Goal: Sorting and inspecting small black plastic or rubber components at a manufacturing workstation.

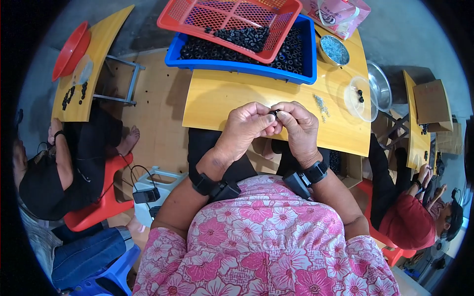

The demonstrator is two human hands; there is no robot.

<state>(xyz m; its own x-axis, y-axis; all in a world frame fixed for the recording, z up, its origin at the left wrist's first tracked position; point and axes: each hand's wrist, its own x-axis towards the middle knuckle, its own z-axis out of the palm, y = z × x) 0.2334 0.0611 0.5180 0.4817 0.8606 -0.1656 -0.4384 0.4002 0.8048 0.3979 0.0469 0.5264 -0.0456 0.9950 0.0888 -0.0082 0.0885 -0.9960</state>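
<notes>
both hands up over the worktop (pixel 276 128) edge, left hand (pixel 247 126) and right hand (pixel 298 126) pinching one small black part (pixel 273 113) between fingertips. looks like mid-assembly; next wants a steady press or twist, fingers staying tight.

Both hands meet above the near edge of the yellow counter (pixel 232 98). The left hand (pixel 244 126) and right hand (pixel 298 126) pinch a small black ring (pixel 273 113) between their fingertips in a closed grip. At the far edge sits a blue tray (pixel 308 54) of black rings, with a red mesh basket (pixel 289 15) resting across it. Toward the right edge lie small silver screws (pixel 322 106), a clear lid (pixel 360 98) and a metal bowl (pixel 334 50).
</notes>
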